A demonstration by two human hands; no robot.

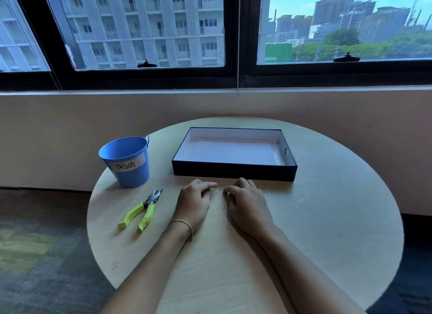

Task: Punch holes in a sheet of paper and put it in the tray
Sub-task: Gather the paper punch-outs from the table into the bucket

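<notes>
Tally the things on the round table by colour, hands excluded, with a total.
Blue: 1, metal bucket labelled Trash
Black: 1, shallow rectangular tray
White: 1, paper sheet inside the tray
Lime-green: 1, metal plier-type hole punch
Total: 4

Tray: a shallow rectangular tray point(233, 172), black outside and white inside, sits flat at the far middle of the round table point(327, 220), one long side facing the viewer. An oval handle slot shows in its right wall.
Sheet of paper: a white sheet point(236, 154) lies flat on the tray floor, covering most of it. A few tiny dots that look like holes show near its left edge.
Hole punch: a plier-style hole punch point(149, 202) with a metal head and lime-green handles lies on the table, near-left of the tray and apart from it. Its handles are spread and its head points away.
</notes>
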